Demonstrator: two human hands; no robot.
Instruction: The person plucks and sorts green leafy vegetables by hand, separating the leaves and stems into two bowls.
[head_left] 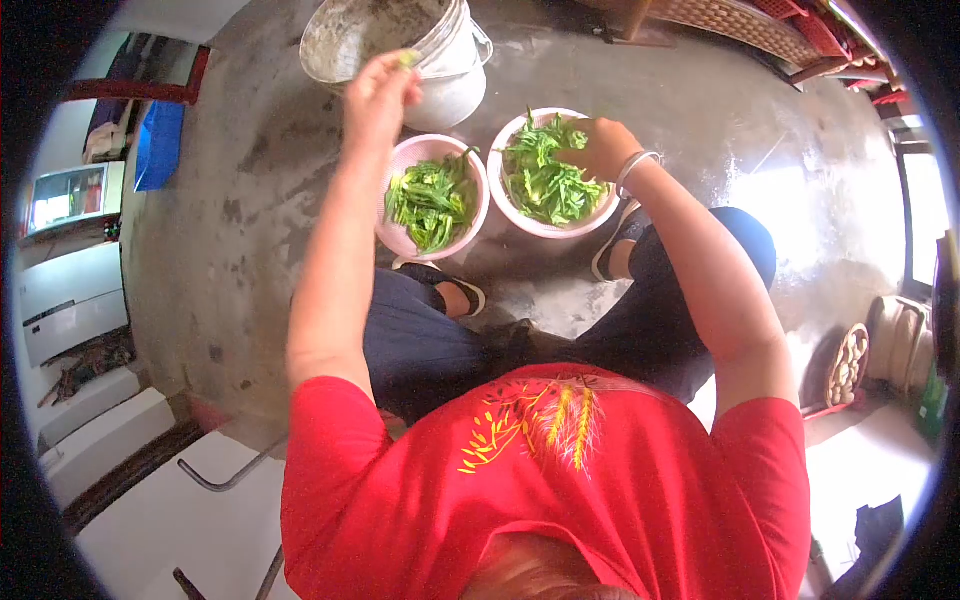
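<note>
Two lots of leafy greens [545, 195], set side by side on the grey floor [270, 190]. Item one: longer, darker strips [432, 205], lying in the left basin [392, 236], pale pink, a few ends reaching its rim. Item two: a looser heap of brighter leaves [555, 180], spread across the right basin [556, 232], likewise pale. Item three: one white bucket [450, 98], stained inside, standing just beyond the left basin. Left hand [382, 88]: raised near the bucket's rim, fingertips pinched together on a small yellow-green scrap [408, 60]. Right hand [600, 145], a pale bracelet [632, 170] at its wrist: lowered to the brighter leaves, fingers bent — the tips are hidden, so whether they grip a piece cannot be told. Handling, by judgement: both lots light and limp, the blades easily bruised or torn, perhaps slippery if damp, the stems likely firmer — best taken singly by the stem end between thumb and forefinger, or scooped from beneath in a loose handful, without squeezing.
</note>
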